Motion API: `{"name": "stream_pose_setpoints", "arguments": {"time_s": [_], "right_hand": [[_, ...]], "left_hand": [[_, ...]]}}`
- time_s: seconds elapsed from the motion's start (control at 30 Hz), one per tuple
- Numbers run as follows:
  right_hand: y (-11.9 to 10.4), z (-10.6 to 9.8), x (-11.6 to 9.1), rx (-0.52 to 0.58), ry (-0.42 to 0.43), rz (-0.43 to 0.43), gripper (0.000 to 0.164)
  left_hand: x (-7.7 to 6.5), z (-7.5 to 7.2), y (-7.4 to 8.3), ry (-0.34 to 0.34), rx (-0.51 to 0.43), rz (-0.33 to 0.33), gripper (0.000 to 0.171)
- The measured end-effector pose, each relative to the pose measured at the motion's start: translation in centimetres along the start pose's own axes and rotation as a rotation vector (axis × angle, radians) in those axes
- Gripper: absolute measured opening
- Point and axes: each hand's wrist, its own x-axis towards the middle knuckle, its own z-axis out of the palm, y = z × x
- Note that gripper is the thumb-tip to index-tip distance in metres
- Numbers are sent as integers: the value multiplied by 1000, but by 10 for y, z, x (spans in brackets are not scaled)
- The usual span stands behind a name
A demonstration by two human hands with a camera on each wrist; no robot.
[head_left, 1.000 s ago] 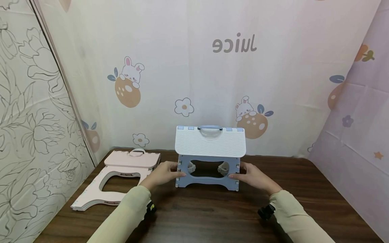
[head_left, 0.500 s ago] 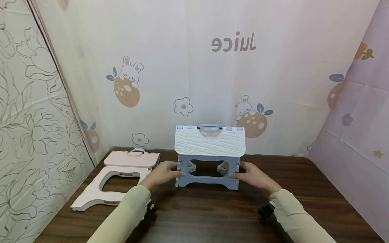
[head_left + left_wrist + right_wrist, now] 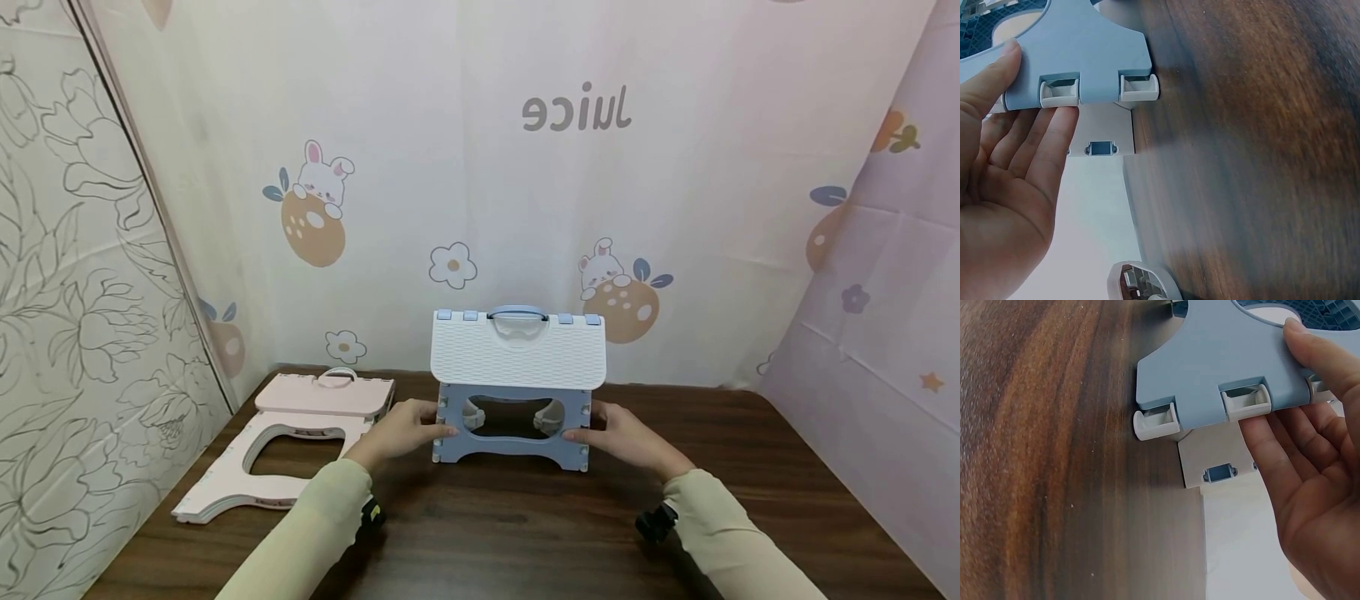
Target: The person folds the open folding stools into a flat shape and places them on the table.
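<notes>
A blue and white folding step stool [image 3: 517, 354] stands unfolded on the wooden table [image 3: 510, 533], its white top tilted toward me and a blue carry handle [image 3: 517, 311] along the upper edge. My left hand [image 3: 401, 431] grips its left side, thumb on the blue leg panel [image 3: 1094, 47] and fingers behind the edge. On the opposite side my right hand [image 3: 626, 435] holds the matching edge the same way, thumb in front. In the right wrist view, white hinge pieces [image 3: 1247, 403] line the panel's edge beside the fingers.
A pink folding stool [image 3: 217, 475] lies folded flat on the table's left, close to my left forearm. Behind the table hangs a printed curtain [image 3: 465, 167]. Another curtain [image 3: 885, 350] runs along the right side.
</notes>
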Motion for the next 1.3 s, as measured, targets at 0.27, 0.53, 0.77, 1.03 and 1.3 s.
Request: {"name": "stream_pose_setpoints", "arguments": {"time_s": [0.27, 0.53, 0.77, 1.03, 1.3], "right_hand": [[1, 0, 0, 4, -8, -1, 60], [1, -2, 1, 13, -7, -4, 57], [1, -1, 2, 12, -9, -3, 59], [2, -1, 2, 12, -16, -9, 61], [5, -1, 4, 13, -16, -12, 60]], "left_hand": [[1, 0, 0, 1, 2, -5, 39], [2, 1, 0, 4, -14, 10, 39], [1, 0, 2, 2, -7, -1, 40], [2, 1, 0, 3, -15, 11, 37], [3, 1, -1, -1, -9, 7, 35]]}}
